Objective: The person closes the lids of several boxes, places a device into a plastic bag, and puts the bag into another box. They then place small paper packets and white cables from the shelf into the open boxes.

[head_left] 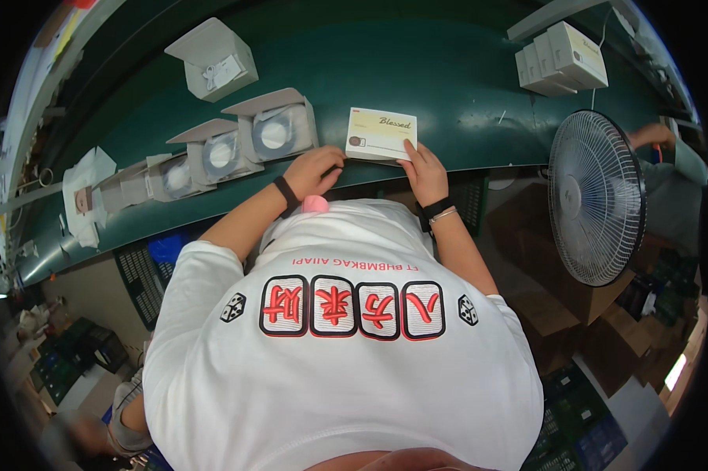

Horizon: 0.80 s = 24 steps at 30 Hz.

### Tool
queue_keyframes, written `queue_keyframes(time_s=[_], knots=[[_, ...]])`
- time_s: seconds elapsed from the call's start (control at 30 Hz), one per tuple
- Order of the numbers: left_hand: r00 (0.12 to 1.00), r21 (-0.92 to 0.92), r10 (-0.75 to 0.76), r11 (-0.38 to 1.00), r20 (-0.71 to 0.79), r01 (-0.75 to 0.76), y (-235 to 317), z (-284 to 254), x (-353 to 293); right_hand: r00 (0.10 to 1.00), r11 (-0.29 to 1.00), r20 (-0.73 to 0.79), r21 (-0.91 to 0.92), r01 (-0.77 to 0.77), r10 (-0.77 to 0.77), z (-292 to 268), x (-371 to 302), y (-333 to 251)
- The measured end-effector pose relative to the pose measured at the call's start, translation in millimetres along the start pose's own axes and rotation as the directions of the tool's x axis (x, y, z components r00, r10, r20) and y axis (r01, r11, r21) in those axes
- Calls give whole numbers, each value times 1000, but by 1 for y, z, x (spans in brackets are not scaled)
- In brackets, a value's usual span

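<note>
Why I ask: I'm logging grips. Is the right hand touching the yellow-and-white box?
Touching. The head view shows the right hand at the near right corner of the yellow-and-white box, one finger over its top.

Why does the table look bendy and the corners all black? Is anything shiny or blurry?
In the head view, the wide fisheye lens bends the green table's edge and leaves black corners; in the head view, light shines off the table's left end; also in the head view, another person at lower left looks blurry, while the white-and-yellow box looks fairly clear.
</note>
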<state>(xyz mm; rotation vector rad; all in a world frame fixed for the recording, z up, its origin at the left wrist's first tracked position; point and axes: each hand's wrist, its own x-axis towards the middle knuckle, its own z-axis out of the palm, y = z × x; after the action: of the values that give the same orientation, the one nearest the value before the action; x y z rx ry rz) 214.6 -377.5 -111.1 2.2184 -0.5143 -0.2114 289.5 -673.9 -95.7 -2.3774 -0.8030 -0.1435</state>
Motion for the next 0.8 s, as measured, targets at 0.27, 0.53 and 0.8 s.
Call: queue_keyframes(time_s=[0.27,0.53,0.8], knots=[[983,393,162,912,-83,-117,19,-8,49,994,998,-90,28,-54,56,14,-17,-7],[992,487,122,869,-37,-89,1,16,50,966,983,-189,88,-163,177,22,-35,-7],[990,483,105,874,-93,-47,7,22,50,950,986,-262,67,-155,167,26,-33,-9]])
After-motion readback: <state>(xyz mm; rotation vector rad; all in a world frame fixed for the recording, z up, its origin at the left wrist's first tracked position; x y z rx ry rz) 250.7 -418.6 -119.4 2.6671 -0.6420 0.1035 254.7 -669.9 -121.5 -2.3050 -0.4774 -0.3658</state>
